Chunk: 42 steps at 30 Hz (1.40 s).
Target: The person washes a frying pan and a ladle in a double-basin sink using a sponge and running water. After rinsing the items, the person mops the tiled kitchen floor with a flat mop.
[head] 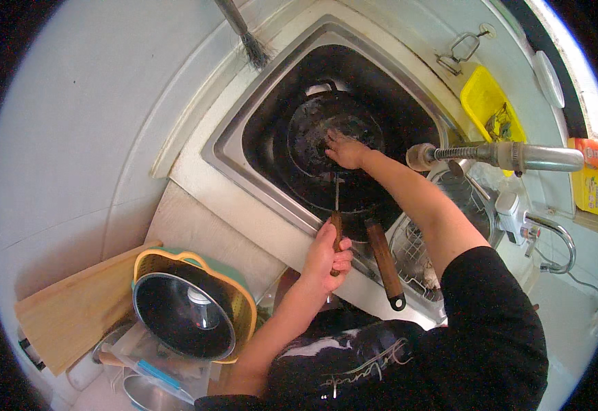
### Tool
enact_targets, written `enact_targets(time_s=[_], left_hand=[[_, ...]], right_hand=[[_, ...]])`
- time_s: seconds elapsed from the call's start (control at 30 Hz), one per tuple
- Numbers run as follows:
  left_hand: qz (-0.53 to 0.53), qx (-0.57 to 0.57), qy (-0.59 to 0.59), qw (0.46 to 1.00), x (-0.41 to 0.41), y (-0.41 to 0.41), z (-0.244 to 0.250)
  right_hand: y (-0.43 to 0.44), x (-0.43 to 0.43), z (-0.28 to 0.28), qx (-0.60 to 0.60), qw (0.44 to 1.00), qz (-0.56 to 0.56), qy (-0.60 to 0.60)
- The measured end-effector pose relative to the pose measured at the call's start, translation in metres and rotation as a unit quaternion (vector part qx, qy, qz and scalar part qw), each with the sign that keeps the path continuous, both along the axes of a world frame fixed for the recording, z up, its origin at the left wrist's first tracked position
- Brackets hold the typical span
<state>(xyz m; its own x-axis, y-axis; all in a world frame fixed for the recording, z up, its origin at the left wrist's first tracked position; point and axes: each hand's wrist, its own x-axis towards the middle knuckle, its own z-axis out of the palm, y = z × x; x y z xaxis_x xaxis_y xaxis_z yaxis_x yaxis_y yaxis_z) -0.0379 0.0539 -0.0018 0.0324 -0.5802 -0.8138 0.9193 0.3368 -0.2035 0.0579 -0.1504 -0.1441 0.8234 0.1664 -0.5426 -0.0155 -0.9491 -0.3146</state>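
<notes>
My left hand (327, 257) is closed around the wooden handle (336, 226) of a dark round pan (311, 133) inside the sink. The pan's inside looks wet, and a small loop handle stands on its far rim. My right hand (347, 150) reaches over the pan with fingers apart, at or just above its inner surface; I see nothing held in it, though the palm is hidden. Beneath lies a larger dark pan (304, 192), partly covered. A second wooden handle (383, 264), seemingly that pan's, slants over the near sink edge.
The steel sink (257, 187) has a faucet spout (484, 154) at its right. Beside it sit a wire drainer basket (412, 251) and a yellow basket (484, 97) with scraps. Left stand a wooden board (78, 313) and a dark pot (175, 318) within a yellow-rimmed basket (247, 303). A wire brush (254, 49) hangs at the back.
</notes>
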Motion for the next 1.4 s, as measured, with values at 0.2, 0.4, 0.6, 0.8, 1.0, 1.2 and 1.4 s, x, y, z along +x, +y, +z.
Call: enact_targets(time_s=[0.2, 0.4, 0.6, 0.8, 1.0, 1.2, 1.4], left_hand=[[-0.006, 0.022, -0.050, 0.999, -0.007, -0.006, 0.001], [-0.050, 0.028, -0.075, 0.996, -0.003, -0.007, 0.004], [-0.071, 0.026, -0.062, 0.995, -0.002, -0.006, -0.001], [-0.065, 0.041, -0.083, 0.994, -0.005, -0.011, -0.004], [-0.071, 0.052, -0.073, 0.993, -0.004, -0.003, -0.003], [-0.097, 0.043, -0.080, 0.991, -0.002, -0.013, 0.002], [-0.092, 0.057, -0.087, 0.990, -0.003, -0.012, -0.003]], right_hand=[[0.007, -0.039, 0.028, 0.171, 0.978, -0.053, 0.108], [-0.013, -0.009, 0.007, -0.065, 0.993, -0.094, 0.021], [0.020, -0.036, 0.040, 0.152, 0.971, -0.098, 0.154], [0.017, 0.005, 0.001, 0.120, 0.990, -0.049, 0.050], [0.027, 0.009, 0.018, 0.117, 0.993, -0.004, 0.030], [0.011, 0.006, -0.028, 0.082, 0.995, 0.024, -0.045], [0.019, 0.005, -0.010, 0.147, 0.988, -0.040, 0.028]])
